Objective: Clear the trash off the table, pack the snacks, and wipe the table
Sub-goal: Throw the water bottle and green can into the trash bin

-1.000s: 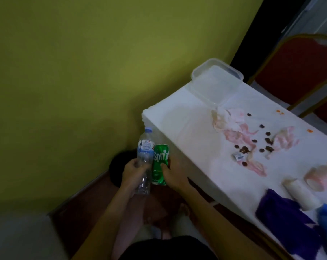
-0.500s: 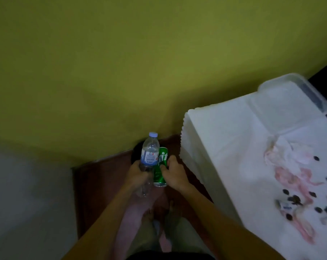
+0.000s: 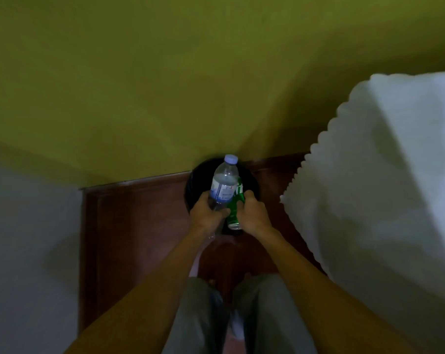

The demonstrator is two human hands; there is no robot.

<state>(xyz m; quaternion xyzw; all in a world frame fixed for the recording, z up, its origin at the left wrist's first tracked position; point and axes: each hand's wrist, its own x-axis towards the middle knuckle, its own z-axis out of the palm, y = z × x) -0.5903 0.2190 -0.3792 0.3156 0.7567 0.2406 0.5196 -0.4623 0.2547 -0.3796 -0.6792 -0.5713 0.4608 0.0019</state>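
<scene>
From my remote seat I see both arms stretched forward and down over a black bin (image 3: 253, 183) that stands on the red-brown floor (image 3: 139, 226) at the foot of the yellow-green wall (image 3: 165, 85). The left grip (image 3: 207, 215) is curled round the lower body of a clear water bottle (image 3: 225, 181), whose pale cap points up and away from me. The right grip (image 3: 253, 215) is wrapped round a green can (image 3: 239, 195), held tilted with its metal end facing me. Bottle and can touch side by side between the two grips, both held above the bin's dark opening and not inside it. The bench (image 3: 395, 175), draped in a white cloth with a scalloped hem, fills the right side of the view, near the bin but not touching it. Below the arms I see the person's legs in grey trousers (image 3: 198, 315) and a pale shoe (image 3: 238, 328). A pale surface at the far left is too dim to identify.
</scene>
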